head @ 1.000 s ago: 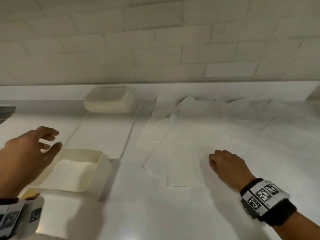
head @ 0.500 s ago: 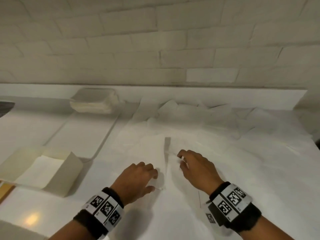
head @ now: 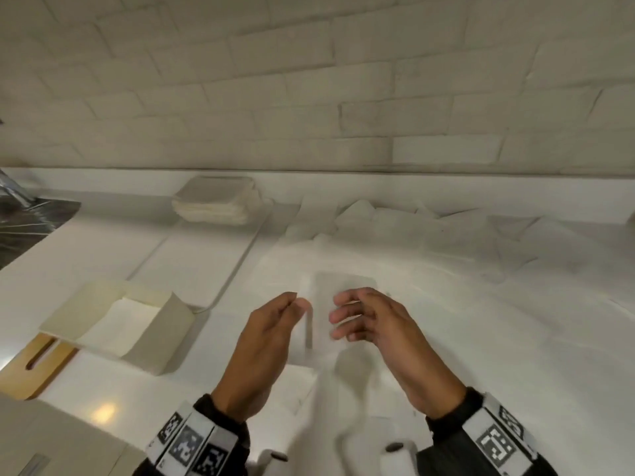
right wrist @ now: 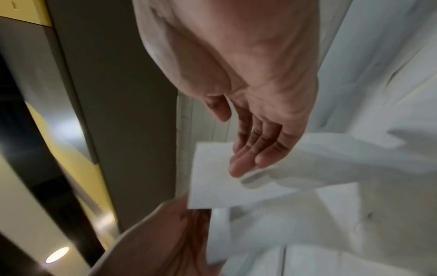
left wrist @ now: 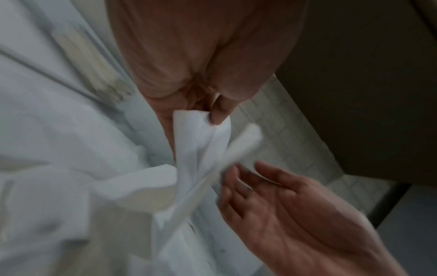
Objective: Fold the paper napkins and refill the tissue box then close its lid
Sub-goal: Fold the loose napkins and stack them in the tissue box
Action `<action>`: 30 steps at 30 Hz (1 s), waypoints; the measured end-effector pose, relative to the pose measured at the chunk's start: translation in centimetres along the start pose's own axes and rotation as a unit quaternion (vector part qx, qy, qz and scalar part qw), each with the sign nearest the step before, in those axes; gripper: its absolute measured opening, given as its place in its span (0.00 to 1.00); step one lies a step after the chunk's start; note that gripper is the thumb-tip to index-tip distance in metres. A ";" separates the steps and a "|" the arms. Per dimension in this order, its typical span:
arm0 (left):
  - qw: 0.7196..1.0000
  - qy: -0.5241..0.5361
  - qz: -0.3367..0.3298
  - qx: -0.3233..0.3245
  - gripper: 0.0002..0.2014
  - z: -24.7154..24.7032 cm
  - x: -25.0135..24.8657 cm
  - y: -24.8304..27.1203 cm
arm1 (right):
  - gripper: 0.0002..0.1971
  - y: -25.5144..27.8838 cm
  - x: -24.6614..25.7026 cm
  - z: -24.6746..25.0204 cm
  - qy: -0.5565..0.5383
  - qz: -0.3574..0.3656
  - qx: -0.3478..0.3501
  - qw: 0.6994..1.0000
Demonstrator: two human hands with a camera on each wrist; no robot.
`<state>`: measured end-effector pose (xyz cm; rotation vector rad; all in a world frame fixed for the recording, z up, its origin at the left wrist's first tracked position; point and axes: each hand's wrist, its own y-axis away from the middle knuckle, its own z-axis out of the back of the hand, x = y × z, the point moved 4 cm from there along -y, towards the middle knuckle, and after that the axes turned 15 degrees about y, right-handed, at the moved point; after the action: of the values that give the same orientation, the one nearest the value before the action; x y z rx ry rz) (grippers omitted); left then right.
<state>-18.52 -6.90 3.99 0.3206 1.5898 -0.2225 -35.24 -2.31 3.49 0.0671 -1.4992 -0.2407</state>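
Observation:
A white paper napkin [head: 321, 304] hangs above the counter between my two hands. My left hand [head: 292, 304] pinches its upper edge between thumb and fingers; the left wrist view shows that left hand pinch [left wrist: 212, 115] on the napkin [left wrist: 196, 142]. My right hand [head: 347, 317] lies against the napkin's other side with straight fingers [right wrist: 250, 156] and the thumb apart, touching the napkin [right wrist: 212, 173] without gripping it. The cream tissue box [head: 165, 334] stands open at the left with white tissue inside. Its wooden slotted lid [head: 34, 362] lies beside it.
A stack of folded napkins [head: 216, 201] sits at the back on a white tray [head: 199, 262]. Loose unfolded napkins [head: 429, 242] cover the counter's right half. A metal sink [head: 31, 218] is at the far left. A brick wall rises behind the counter.
My left hand came from over the box to the napkins. Both hands took hold of one napkin on the counter and have lifted it.

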 end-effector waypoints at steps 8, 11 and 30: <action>0.991 0.115 0.065 -0.020 0.15 4.2 -1.2 1.1 | 0.17 0.5 1.3 -7.2 0.173 0.088 0.052 0.980; 0.993 0.092 0.067 -0.010 0.08 8.1 -1.0 0.4 | 0.15 -0.3 2.7 -7.3 0.151 0.127 -0.043 0.979; 0.997 -0.036 0.066 -0.032 0.12 33.2 -6.3 -4.8 | 0.26 -9.2 1.8 -22.1 -0.001 -0.018 0.037 0.999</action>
<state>11.19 -23.00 8.47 0.3623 1.4954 -0.0813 -14.35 -13.93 1.83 0.1528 -1.5100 -0.2146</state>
